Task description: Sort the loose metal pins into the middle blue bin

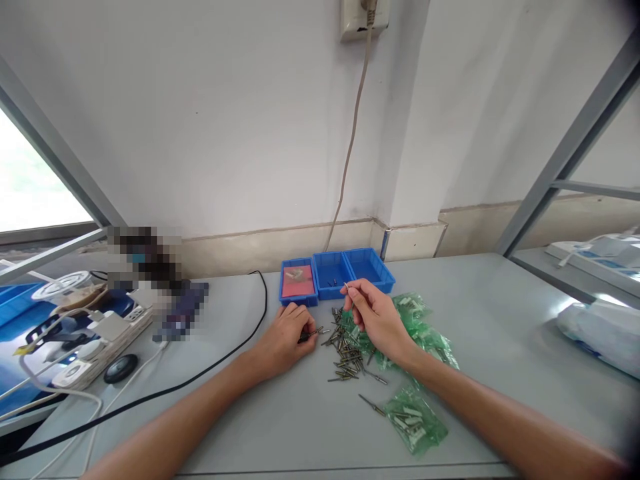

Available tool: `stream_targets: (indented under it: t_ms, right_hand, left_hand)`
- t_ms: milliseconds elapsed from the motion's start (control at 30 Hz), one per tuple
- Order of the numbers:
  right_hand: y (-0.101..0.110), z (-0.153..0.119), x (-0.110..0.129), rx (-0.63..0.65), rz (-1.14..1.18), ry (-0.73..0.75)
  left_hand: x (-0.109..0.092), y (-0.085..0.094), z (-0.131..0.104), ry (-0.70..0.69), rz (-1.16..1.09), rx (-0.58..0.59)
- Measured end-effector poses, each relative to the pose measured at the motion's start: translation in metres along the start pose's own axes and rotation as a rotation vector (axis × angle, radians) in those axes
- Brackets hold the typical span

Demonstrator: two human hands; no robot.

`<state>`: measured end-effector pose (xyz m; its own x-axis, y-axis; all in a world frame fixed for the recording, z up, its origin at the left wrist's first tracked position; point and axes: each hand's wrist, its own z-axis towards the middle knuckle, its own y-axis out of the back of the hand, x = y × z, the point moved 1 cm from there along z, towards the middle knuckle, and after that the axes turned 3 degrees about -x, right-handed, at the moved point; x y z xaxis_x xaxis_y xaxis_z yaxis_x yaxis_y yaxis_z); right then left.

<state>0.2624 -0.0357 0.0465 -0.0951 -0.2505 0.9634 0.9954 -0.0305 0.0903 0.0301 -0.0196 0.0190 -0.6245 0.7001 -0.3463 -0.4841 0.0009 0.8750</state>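
My right hand (377, 317) is raised over a loose heap of small metal pins (350, 357), each with a thin shank and a thicker end. Thumb and forefinger pinch one slim metal pin (346, 287), its tip pointing up and left. To the left of the heap my left hand (290, 331) rests on the table, fingers curled. Metal pins (321, 331) stick out at its fingertips, beside something dark partly hidden under the fingers. Green plastic bags (425, 333) lie behind and beneath my right wrist. Another green bag (415, 423) with metal pieces inside lies nearer.
At the wall stand a blue two-part tray (367, 267) with a few small pieces and a blue box (299, 300) holding a red sheet. A black cable (200, 370) crosses the table at left. Power strips (100, 343) and a round black object (121, 368) lie there too.
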Motion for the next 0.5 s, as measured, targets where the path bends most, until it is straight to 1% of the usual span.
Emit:
stream_targets:
  t_ms: [167,500]
  right_hand:
    - [0.0003,-0.0002,-0.0005,-0.005,0.002,0.009]
    - [0.0013,0.0009,-0.0019,-0.01,0.019,-0.023]
  left_hand:
    - [-0.0011,0.0015,-0.0003,0.004,-0.02,0.005]
    - [-0.001,0.0007,-0.0007,-0.007,-0.028,-0.013]
